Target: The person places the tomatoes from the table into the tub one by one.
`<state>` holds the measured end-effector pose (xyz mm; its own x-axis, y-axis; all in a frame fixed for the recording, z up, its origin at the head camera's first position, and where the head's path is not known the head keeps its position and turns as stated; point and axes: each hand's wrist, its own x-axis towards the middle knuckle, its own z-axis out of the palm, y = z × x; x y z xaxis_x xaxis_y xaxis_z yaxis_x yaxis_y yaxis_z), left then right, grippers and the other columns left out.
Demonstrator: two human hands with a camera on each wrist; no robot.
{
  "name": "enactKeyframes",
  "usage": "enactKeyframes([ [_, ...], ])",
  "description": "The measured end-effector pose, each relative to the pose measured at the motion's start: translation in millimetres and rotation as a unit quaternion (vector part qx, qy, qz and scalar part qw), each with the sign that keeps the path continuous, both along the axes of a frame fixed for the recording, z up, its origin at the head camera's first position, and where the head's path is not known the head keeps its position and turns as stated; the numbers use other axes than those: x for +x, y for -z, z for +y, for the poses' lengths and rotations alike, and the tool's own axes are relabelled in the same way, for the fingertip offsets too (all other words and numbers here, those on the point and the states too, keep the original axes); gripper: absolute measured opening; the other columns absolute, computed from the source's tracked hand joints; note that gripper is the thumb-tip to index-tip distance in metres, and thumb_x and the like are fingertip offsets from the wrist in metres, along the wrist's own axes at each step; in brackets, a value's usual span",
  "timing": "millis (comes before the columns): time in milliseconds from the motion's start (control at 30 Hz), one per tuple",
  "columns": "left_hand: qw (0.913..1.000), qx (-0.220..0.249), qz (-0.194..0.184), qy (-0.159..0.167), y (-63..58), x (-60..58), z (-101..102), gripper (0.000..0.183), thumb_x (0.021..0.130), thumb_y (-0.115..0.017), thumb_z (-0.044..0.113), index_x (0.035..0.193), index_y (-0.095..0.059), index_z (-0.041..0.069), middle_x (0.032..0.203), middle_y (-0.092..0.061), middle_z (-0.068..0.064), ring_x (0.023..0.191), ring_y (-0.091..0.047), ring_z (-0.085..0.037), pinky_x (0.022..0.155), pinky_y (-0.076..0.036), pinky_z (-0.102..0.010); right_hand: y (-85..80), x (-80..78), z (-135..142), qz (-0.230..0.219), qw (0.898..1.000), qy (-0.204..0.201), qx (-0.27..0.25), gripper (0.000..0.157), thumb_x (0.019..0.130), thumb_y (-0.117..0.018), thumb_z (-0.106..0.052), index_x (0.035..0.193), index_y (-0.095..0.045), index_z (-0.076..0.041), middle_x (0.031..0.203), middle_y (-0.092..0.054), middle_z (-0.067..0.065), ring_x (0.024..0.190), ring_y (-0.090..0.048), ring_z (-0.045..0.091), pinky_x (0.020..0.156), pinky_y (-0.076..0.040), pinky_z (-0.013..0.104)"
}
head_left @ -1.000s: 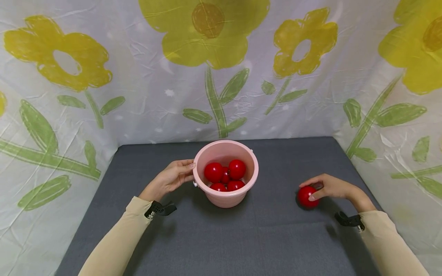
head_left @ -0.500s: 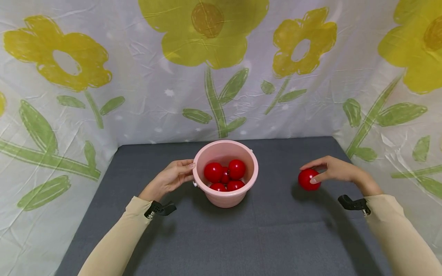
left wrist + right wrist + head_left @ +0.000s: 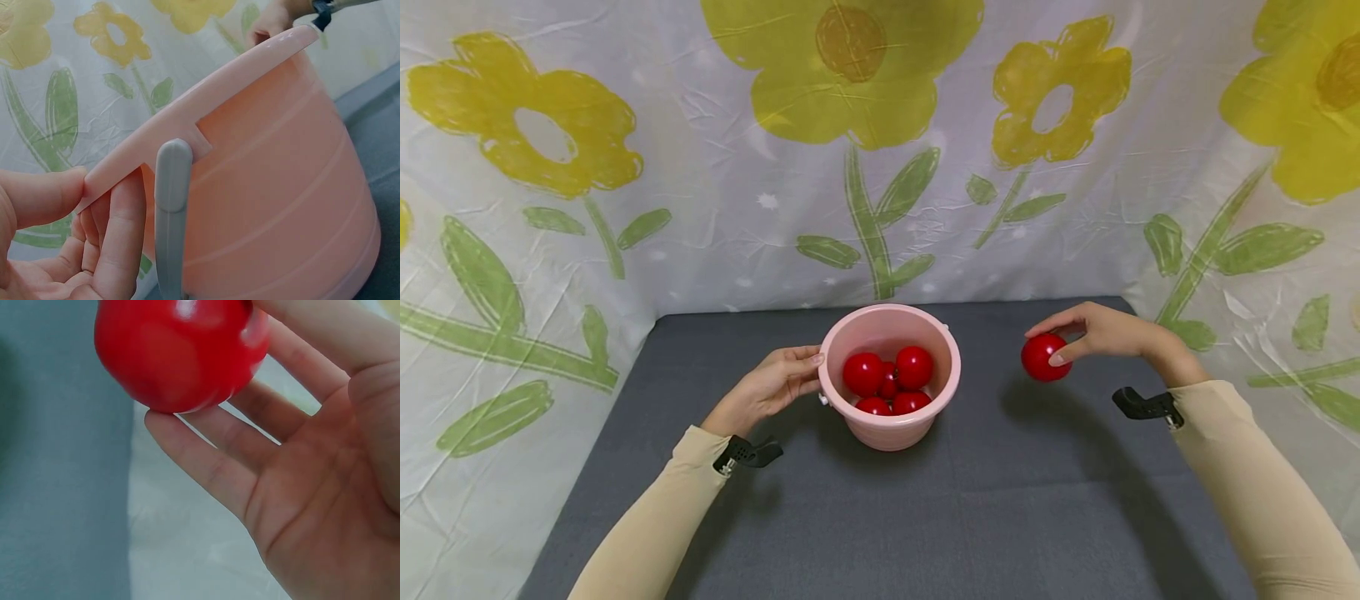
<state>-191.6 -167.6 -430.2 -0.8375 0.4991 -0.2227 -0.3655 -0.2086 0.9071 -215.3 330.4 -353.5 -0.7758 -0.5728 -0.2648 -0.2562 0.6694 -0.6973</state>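
A pink bucket (image 3: 889, 433) stands on the dark table, with several glossy red tomatoes (image 3: 863, 374) inside. My left hand (image 3: 775, 382) pinches the left side of its rim, thumb on top and fingers below, beside the grey handle (image 3: 172, 206) seen in the left wrist view. To the right of the bucket, my right hand (image 3: 1108, 337) holds another red tomato (image 3: 1043, 357) between thumb and fingers, above the table with its shadow below. The right wrist view shows that tomato (image 3: 178, 353) at the fingertips, the palm bare.
Grey-black cloth (image 3: 925, 525) covers the table. A white sheet (image 3: 722, 183) printed with yellow flowers hangs behind it and along both sides. Black straps with camera mounts (image 3: 748, 452) sit on both wrists.
My right hand has lifted the tomato off the table, then carried it up and left towards the bucket. The left hand and the bucket have stayed in place.
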Motion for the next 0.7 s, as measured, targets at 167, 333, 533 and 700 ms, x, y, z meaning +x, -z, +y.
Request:
enactKeyframes([
  [167, 1.0, 0.001, 0.002, 0.0, 0.9, -1.1, 1, 0.052, 0.102, -0.046, 0.002, 0.147, -0.024, -0.016, 0.111, -0.067, -0.002, 0.092, -0.069, -0.008, 0.079, -0.061, -0.023, -13.0, -10.3, -14, -0.008, 1.0, -0.01, -0.001, 0.049, 0.086, -0.077, -0.025, 0.133, -0.063, -0.016, 0.137, -0.061, 0.014, 0.116, -0.06, 0.026, 0.084, -0.059, 0.03],
  [333, 1.0, 0.003, 0.005, 0.001, 1.3, -1.7, 1, 0.053, 0.103, -0.045, 0.001, 0.147, -0.023, -0.017, 0.111, -0.067, -0.002, 0.093, -0.069, -0.008, 0.079, -0.061, -0.022, -22.7, -19.3, -26, -0.008, 1.0, -0.019, 0.008, 0.05, 0.087, -0.077, -0.027, 0.134, -0.062, -0.018, 0.137, -0.06, 0.012, 0.119, -0.057, 0.028, 0.086, -0.058, 0.03],
  [533, 0.9999, 0.013, 0.009, 0.007, 2.2, -2.0, 0, 0.053, 0.103, -0.043, 0.001, 0.147, -0.021, -0.018, 0.11, -0.069, 0.0, 0.093, -0.069, -0.007, 0.078, -0.061, -0.022, -33.8, -31.9, -43, -0.012, 0.999, -0.033, -0.012, 0.051, 0.087, -0.076, -0.021, 0.135, -0.061, -0.012, 0.137, -0.061, 0.013, 0.122, -0.057, 0.03, 0.087, -0.059, 0.03],
  [700, 0.9997, 0.018, 0.012, 0.011, 1.8, -1.4, -1, 0.054, 0.103, -0.045, 0.002, 0.148, -0.021, -0.018, 0.11, -0.07, 0.0, 0.093, -0.069, -0.007, 0.078, -0.061, -0.021, -45.7, -41.0, -61, -0.026, 0.999, -0.041, -0.02, 0.049, 0.088, -0.076, -0.017, 0.134, -0.061, -0.011, 0.137, -0.061, 0.013, 0.127, -0.055, 0.032, 0.089, -0.058, 0.03],
])
